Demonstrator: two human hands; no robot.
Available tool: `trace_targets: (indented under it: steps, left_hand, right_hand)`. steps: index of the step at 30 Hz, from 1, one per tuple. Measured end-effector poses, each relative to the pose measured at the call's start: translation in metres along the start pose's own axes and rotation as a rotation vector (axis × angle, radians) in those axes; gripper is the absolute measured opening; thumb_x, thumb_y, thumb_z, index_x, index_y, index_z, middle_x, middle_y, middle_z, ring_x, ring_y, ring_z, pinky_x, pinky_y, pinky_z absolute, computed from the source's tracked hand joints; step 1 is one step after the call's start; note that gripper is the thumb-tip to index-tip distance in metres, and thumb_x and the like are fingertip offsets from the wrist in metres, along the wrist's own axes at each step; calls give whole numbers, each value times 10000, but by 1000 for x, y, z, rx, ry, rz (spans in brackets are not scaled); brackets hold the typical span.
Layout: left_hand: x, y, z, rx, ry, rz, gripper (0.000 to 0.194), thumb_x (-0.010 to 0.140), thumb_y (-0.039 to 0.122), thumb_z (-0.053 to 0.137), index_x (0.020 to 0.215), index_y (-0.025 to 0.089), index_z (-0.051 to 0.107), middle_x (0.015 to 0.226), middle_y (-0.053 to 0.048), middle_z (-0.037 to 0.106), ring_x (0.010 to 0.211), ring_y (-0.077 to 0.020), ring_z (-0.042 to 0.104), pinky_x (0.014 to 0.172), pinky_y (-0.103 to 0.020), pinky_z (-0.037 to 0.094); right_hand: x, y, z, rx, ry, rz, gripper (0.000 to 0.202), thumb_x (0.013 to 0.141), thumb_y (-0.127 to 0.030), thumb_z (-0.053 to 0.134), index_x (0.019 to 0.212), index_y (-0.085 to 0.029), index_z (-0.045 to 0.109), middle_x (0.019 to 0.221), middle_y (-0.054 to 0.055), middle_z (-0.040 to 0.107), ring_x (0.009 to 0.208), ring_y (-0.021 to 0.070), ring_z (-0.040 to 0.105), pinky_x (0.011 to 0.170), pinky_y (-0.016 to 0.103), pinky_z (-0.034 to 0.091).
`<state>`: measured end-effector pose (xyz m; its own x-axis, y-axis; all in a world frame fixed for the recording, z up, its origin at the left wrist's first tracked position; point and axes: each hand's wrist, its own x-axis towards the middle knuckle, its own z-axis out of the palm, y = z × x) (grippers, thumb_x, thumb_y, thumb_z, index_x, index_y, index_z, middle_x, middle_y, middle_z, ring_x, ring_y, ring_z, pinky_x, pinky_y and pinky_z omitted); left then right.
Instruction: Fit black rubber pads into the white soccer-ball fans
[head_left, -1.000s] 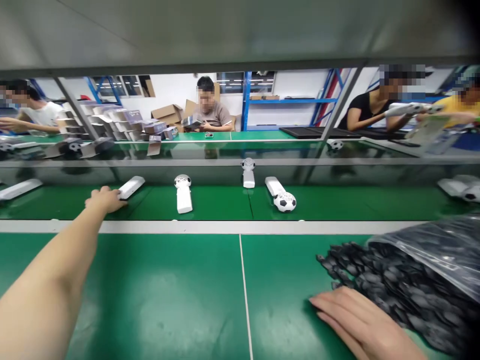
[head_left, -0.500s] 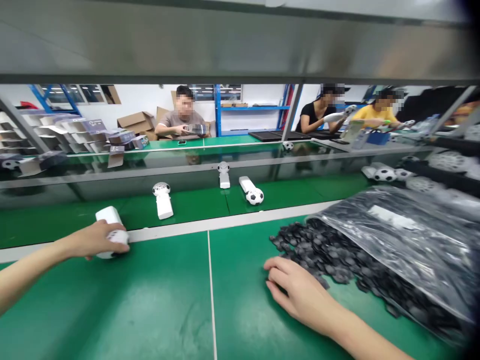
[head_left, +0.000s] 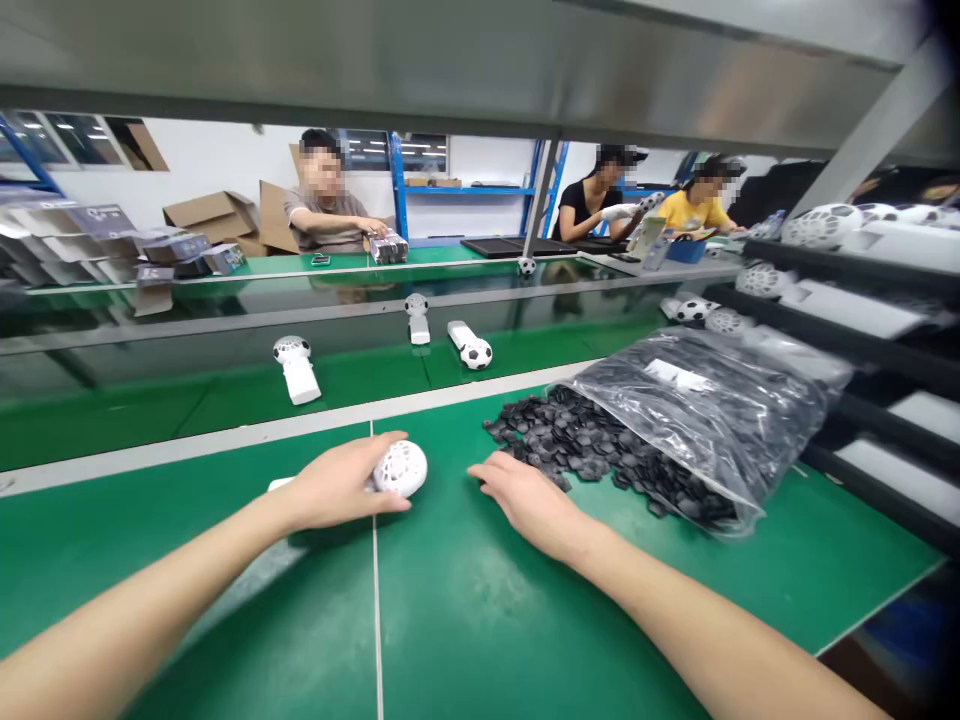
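My left hand [head_left: 337, 485] is closed around a white handheld fan [head_left: 401, 469] with a round slotted head like a football. The head shows between thumb and fingers, facing right; most of the handle lies hidden under the palm. To its right, my right hand [head_left: 529, 500] rests low over the green table, fingers loosely stretched toward the fan, with nothing visible in them. Just beyond that hand spreads a heap of small black plastic pieces [head_left: 592, 435], spilling from a clear plastic bag [head_left: 690, 400].
Across the green conveyor belt [head_left: 360, 385] lie several similar fans, including a white one [head_left: 297, 370] and one with black patches [head_left: 472, 346]. Black trays [head_left: 862, 330] of fans are stacked at right. A metal shelf [head_left: 450, 70] hangs overhead. Co-workers sit beyond the line.
My left hand has brought the fan from the belt's edge rightward to the middle of the table. My right hand stays beside the black pieces. The view has shifted right and down.
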<state>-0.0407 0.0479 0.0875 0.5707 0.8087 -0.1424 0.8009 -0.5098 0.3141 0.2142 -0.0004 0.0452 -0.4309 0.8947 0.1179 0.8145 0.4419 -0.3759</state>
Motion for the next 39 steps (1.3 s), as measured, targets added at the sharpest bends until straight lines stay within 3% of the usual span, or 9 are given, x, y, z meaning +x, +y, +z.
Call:
trace_targets:
  steps: [3,8,13,16,19,24,33,36,39]
  left_hand:
    - [7,15,11,18,49,-74,784,724,627,483,1353,217,257,1219,-128,539,1062,-318,528,844,-397,428]
    - [15,39,21,6,68,-180,743,737,653,422,1300,186,290,1062,-137,610,903,-327,594,719,-393,463]
    - [22,56,32,-18,101,-130,764,716,618,483,1332,223,263,1120,-122,563,964,-316,568,738,-404,470]
    - [22,55,39,-27,191,-53,817,697,506,573,1381,297,177,1210,-93,476,1064,-290,509,789,-393,467]
    - [23,48,42,-85,224,37,791,689,441,606,1368,306,223,1277,-66,421,1151,-264,445,873,-374,440]
    - [25,44,39,-165,186,67,761,678,516,608,1327,241,320,1271,-81,457,1137,-272,465,905,-390,422]
    - [22,50,36,-176,205,49,605,736,496,550,1270,272,379,1209,-56,500,1043,-257,526,831,-391,454]
    - [23,50,35,-190,201,42,592,724,463,568,1255,276,388,1210,-52,491,1025,-256,532,824,-386,456]
    - [24,50,35,-211,200,32,565,712,448,581,1223,271,416,1172,-49,505,1004,-253,539,816,-376,458]
  right_hand:
    - [1,2,-1,56,49,19,243,874,-111,385,1015,-177,571,986,80,591,892,182,581,792,315,456]
    - [3,4,-1,250,95,66,157,862,-135,414,955,-165,537,875,65,614,805,169,610,742,314,478]
    - [4,5,-1,478,206,48,172,871,-167,407,987,-204,528,895,37,629,756,129,635,724,276,500]
    - [3,3,-5,478,334,7,139,880,-199,420,929,-217,548,871,24,635,832,148,618,766,301,488]
    - [2,-3,-8,398,454,-78,97,844,-204,508,869,-222,600,913,37,613,902,169,579,820,328,460]
    - [0,-12,0,491,354,-96,53,810,-196,574,840,-213,615,800,7,635,744,132,578,714,275,469]
    - [5,-14,10,508,377,-52,52,755,-182,626,767,-200,579,928,35,517,957,162,523,876,333,428]
    - [8,-11,13,553,358,24,208,724,-213,654,898,-207,539,1116,65,508,1081,196,483,865,346,449]
    - [9,-8,16,656,258,49,423,755,-236,621,1135,-217,437,1208,79,503,1107,192,494,876,346,461]
